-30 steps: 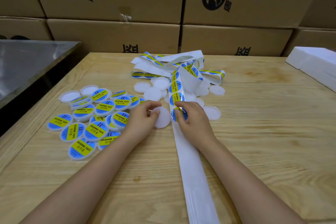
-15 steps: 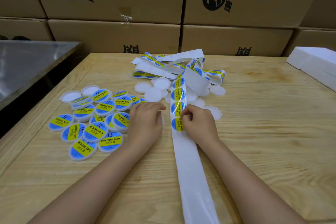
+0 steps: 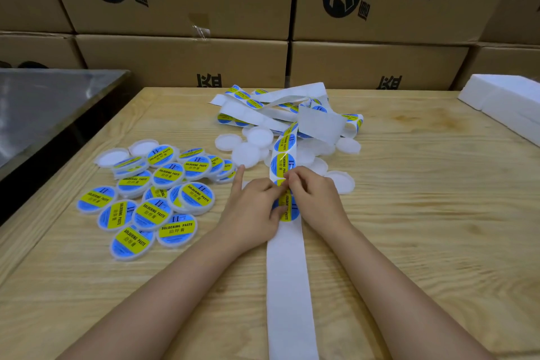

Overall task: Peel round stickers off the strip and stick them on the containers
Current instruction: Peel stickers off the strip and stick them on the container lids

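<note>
Beside containers [image 3: 175, 229] labelled "SOLDERING PASTE", left hand [image 3: 251, 210] and right hand [image 3: 315, 202] pinch a sticker [image 3: 290, 211] on the strip [image 3: 289, 286].

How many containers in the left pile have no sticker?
2. One white container lies at the far left corner of the pile, a second just right of it. More may be hidden beneath.

White paper backing strip [image 3: 289, 286] carrying round blue-yellow stickers [image 3: 283, 164] lies flat centre, labelled round white plastic containers [image 3: 152, 199] heaped left, unlabelled white containers [image 3: 248, 152] behind.
</note>
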Demonstrator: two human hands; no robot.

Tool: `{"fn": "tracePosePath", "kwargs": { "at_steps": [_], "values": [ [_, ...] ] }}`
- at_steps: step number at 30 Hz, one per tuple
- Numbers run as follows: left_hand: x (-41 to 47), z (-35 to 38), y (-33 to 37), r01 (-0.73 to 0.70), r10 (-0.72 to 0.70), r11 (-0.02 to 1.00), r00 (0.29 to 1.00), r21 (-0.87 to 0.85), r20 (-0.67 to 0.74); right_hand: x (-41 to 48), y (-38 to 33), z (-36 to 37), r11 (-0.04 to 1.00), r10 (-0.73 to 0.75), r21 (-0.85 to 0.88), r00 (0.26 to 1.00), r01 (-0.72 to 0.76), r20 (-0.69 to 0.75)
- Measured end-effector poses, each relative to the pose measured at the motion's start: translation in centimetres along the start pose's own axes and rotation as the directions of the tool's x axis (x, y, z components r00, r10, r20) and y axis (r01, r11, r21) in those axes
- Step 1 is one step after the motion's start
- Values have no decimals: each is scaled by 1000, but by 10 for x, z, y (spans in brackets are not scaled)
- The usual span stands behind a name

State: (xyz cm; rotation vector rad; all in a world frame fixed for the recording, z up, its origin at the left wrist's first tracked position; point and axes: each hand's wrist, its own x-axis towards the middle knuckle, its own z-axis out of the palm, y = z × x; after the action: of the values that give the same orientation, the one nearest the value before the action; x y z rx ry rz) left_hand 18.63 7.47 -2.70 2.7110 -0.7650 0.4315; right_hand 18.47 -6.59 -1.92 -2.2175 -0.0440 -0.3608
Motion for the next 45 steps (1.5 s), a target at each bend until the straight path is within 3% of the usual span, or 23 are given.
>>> {"fn": "tracePosePath", "kwargs": {
  "at_steps": [9, 14, 17, 22, 24, 28, 34, 39, 43, 45],
  "values": [
    [-1, 0, 0, 5, -21, 992, 992, -128, -121, -1, 2, -1, 993, -25, 117, 998, 19, 52],
    [-2, -5, -1, 9, -98, 952, 956, -307, -276, 0, 1, -2, 960, 69, 264, 993, -91, 94],
    [-4, -10, -2, 17, -245, 841, 904, -541, -351, 1, 2, -2, 949, 103, 288, 989, -129, 104],
    [-4, -14, -9, 131, -484, 649, 831, -750, -274, 4, 5, -2, 941, 117, 314, 991, -129, 58],
    [-2, -14, -12, 158, -549, 548, 809, -821, -211, 4, 5, -3, 969, 43, 244, 998, -51, 37],
    [0, -16, -11, 147, -539, 417, 834, -897, -114, 0, 2, -2, 970, -90, 223, 996, 94, -28],
    [0, -18, -12, 112, -543, 314, 836, -943, -81, 3, 1, -5, 916, 7, 400, 1000, -1, -13],
    [0, -19, -12, 115, -499, 317, 864, -942, -63, 4, 1, -4, 891, 25, 453, 1000, -26, 8],
    [-2, -17, -15, 154, -418, 516, 904, -843, -91, 4, 0, -3, 852, 35, 523, 999, -33, 5],
    [-2, -14, -16, 179, -386, 568, 920, -804, -68, 4, 1, -3, 851, 41, 524, 999, -34, 0]
  ]
}}
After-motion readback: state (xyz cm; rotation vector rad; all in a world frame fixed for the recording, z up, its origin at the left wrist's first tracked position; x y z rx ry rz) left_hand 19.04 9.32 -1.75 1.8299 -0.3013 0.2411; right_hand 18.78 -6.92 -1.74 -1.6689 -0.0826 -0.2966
